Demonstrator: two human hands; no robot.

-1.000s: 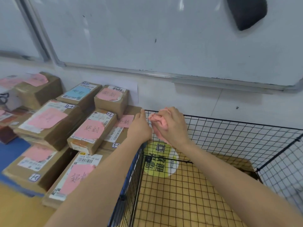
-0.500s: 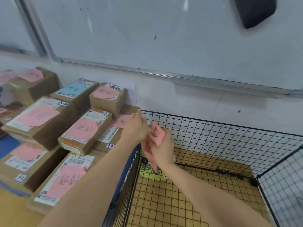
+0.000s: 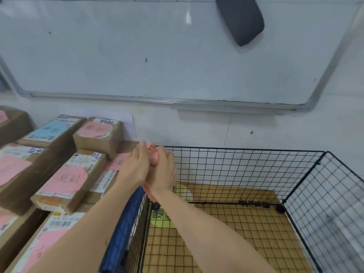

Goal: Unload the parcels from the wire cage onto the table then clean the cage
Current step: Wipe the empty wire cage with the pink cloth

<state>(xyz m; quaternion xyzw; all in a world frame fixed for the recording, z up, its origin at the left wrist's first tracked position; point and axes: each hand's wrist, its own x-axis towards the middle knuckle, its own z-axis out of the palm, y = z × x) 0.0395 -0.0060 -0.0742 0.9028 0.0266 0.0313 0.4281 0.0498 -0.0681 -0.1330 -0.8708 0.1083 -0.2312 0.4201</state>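
Cleaning stage by our read: no parcels show inside the wire cage (image 3: 246, 148), and all the parcels (image 3: 65, 182) we see are stacked outside it to the left, against the wall. We can't make out the table surface under them

Both hands meet at the cage's far-left top corner. The right hand (image 3: 164, 174) has its fingers curled round a pink cloth (image 3: 154, 157). The cloth pokes out above the knuckles and a bit shows below the wrist, so its long axis runs roughly up-down. The left hand (image 3: 136, 168) lies against the cloth and the right hand from the parcel side. Only its back shows, so we can't tell whether it clutches the corner wire, pinches the cloth or just presses on it

Key relation: the grip sits right at the corner, touching or nearly touching the top rim. From there the rear rim wire runs straight off to the right along the wall, and the left panel runs back toward us under the left forearm. The rest of the cage lies right of and below the cloth. The right hand is on the cage side and nearer the mesh, the left on the parcel side

We judge that a wipe from here would go right along the rear rim or down the corner post, with the right hand doing it

Cage floor shows a woven mat (image 3: 236, 223) and a yellow-green label (image 3: 161, 217) near the corner. Above are a whiteboard (image 3: 157, 56) and a dark eraser (image 3: 240, 18)
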